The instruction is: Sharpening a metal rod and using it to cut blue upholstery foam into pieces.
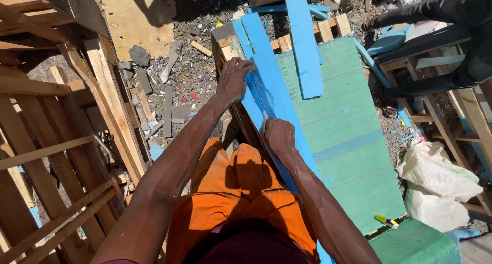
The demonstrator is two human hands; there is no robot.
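2 hands rest on a blue strip (266, 97) that lies along the left edge of a green board (348, 141). The left hand (234, 80) sits at the far end, near the corner of a wooden frame (225, 46), with its fingers curled over the strip's edge and pressing it down. The right hand (278, 133) lies nearer the body, just beside the boundary between strip and board, closed around a thin pale object that sticks up slightly above the knuckles; what that object is cannot be made out. The strip runs between the 2 hands and continues past both.

A second blue plank (306, 43) lies across the top of the green board. A yellow marker (385, 221) rests near the board's lower right corner.

Orange trousers (236, 192) cover the frame's lower part, and the strip's near end is hidden behind the right forearm. At right, another person's dark sleeve (451, 7) is cut off by the picture edge. White sacks (435, 182) lie on the ground nearby.
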